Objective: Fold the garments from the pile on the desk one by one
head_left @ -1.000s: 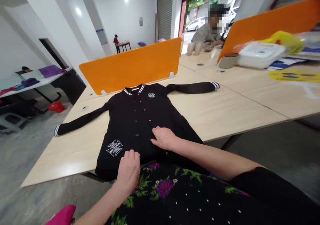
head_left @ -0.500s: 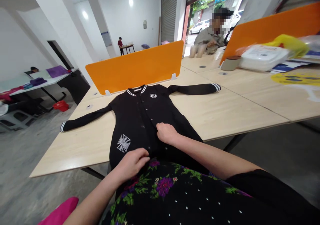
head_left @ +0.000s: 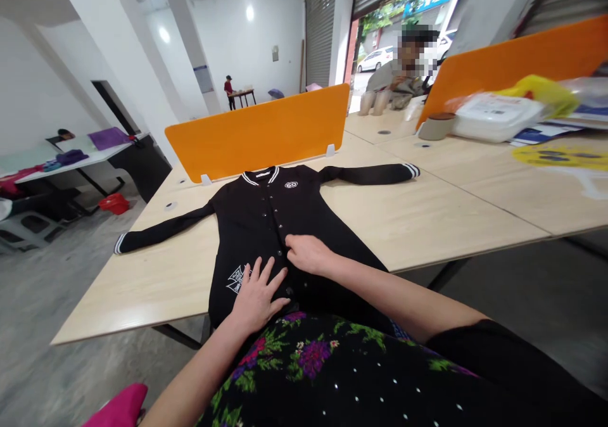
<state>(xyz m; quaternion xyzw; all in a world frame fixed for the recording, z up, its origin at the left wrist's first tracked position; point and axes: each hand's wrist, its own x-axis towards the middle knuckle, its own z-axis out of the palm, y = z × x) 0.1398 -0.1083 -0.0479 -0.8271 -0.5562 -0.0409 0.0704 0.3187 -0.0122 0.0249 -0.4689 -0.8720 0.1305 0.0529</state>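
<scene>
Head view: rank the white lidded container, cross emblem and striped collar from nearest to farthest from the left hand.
1. Cross emblem: jacket's lower left, at the left hand.
2. Striped collar: ahead, top of jacket.
3. White lidded container: far right.

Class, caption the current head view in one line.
Left hand spread, right hand curled, both on a black jacket.
</scene>
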